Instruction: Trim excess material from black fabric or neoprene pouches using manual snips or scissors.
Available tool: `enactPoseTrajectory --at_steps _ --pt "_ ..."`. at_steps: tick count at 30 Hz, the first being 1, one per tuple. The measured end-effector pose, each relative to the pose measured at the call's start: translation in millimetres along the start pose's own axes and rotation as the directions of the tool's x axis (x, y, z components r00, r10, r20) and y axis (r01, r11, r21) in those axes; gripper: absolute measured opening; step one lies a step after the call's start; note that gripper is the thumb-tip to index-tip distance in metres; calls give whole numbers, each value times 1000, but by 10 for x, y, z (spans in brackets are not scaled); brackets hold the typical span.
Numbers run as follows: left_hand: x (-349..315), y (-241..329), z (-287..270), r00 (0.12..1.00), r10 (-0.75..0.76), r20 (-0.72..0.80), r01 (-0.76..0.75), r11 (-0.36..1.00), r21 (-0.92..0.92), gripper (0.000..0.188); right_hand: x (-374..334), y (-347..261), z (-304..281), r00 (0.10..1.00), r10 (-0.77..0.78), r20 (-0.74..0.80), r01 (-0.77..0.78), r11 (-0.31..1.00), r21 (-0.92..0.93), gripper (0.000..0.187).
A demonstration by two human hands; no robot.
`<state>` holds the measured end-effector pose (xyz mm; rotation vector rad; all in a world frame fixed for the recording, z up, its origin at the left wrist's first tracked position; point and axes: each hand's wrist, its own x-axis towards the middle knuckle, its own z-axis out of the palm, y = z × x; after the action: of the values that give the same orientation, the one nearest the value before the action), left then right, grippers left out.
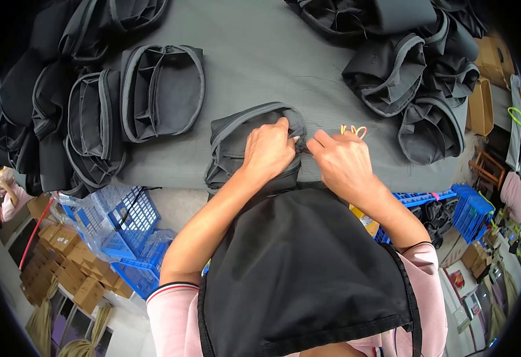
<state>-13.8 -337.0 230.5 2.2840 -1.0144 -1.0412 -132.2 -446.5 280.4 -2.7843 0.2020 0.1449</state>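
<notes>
A black fabric pouch (237,138) with a grey-edged rim lies open at the table's near edge, close to my body. My left hand (270,146) reaches into its mouth and grips the rim on the right side, fingers bent. Just right of that rim, my right hand (342,163) is closed, its fingertips pinched together near the pouch's edge. Yellow-orange loops (354,131), like the handles of small scissors, stick out beyond the right hand's knuckles. The rest of that tool is hidden by the hand. Whether the right fingertips also hold a thread I cannot make out.
Similar pouches (162,92) are gathered on the left of the grey table (260,65), and more pouches (391,71) are heaped at the right. Blue crates (132,214) stand below on the left, near stacked cardboard boxes (73,262). Another person (13,193) is at far left.
</notes>
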Motion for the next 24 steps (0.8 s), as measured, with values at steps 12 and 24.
enactPoseTrajectory --at_steps 12,24 --pt "13 -13 5 1000 -21 2 21 1000 -9 24 109 34 -74 990 33 134 -28 999 -39 15" --pt "-33 12 -26 998 -62 24 64 994 -91 25 211 187 466 808 555 198 -395 261 881 32"
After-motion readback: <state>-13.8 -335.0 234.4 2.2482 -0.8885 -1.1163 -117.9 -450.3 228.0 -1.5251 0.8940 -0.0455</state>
